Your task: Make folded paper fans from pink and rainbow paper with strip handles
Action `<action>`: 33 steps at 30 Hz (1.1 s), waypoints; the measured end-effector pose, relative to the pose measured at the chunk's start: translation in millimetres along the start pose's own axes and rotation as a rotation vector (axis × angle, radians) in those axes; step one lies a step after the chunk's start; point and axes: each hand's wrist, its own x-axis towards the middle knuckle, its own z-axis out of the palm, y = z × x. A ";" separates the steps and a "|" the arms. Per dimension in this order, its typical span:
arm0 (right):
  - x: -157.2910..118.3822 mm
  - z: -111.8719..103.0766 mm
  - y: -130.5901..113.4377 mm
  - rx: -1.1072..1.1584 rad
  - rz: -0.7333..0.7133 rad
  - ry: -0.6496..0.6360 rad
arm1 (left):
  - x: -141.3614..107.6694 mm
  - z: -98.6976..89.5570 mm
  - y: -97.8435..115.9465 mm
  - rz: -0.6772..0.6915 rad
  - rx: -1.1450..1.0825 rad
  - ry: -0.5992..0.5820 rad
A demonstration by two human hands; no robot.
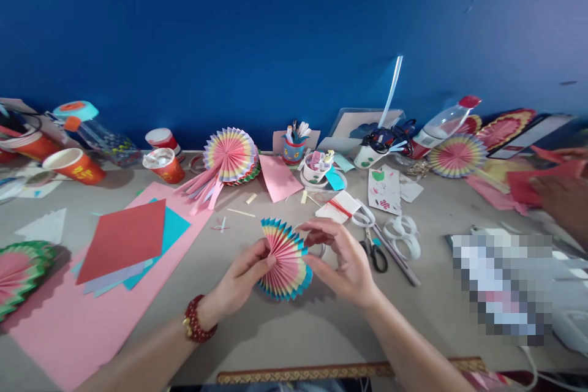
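A pleated paper fan (285, 260), pink in the middle with yellow and blue outer bands, is spread into a near-round shape above the table. My left hand (245, 272) pinches it near its centre, thumb in front. At the fan's right edge, the curved fingers and thumb of my right hand (342, 260) grip the blue-tipped folds. To the right of that hand lie black-handled scissors (377, 254). White tape rolls (404, 236) sit just past them.
Left of my hands, red and blue paper sheets (126, 236) lie on a large pink sheet (151, 282). A finished-looking pleated rosette (229, 156), paper cups (76, 166) and a bottle (443, 128) line the blue wall. At right, another person's hand (563, 196) touches red paper.
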 end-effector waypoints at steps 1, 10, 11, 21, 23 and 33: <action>-0.8 1.5 0.3 0.027 0.013 -0.012 | 0.3 -0.4 -1.0 -0.002 -0.001 -0.010; -0.1 9.1 -10.2 -0.060 -0.115 -0.083 | 6.9 3.1 -2.4 -0.098 -0.374 0.103; -0.3 11.0 -11.3 -0.108 -0.161 -0.118 | 7.5 4.9 0.2 -0.090 -0.415 0.095; -11.6 42.0 -17.0 -0.474 -0.387 -0.320 | 5.5 4.9 10.8 -0.074 -0.649 0.021; -7.0 34.3 -15.8 -0.389 -0.435 -0.399 | 5.3 3.3 10.3 -0.081 -0.634 0.042; 7.4 -31.6 21.3 -0.618 0.119 -0.574 | 7.5 -1.0 0.4 -0.168 -0.379 0.116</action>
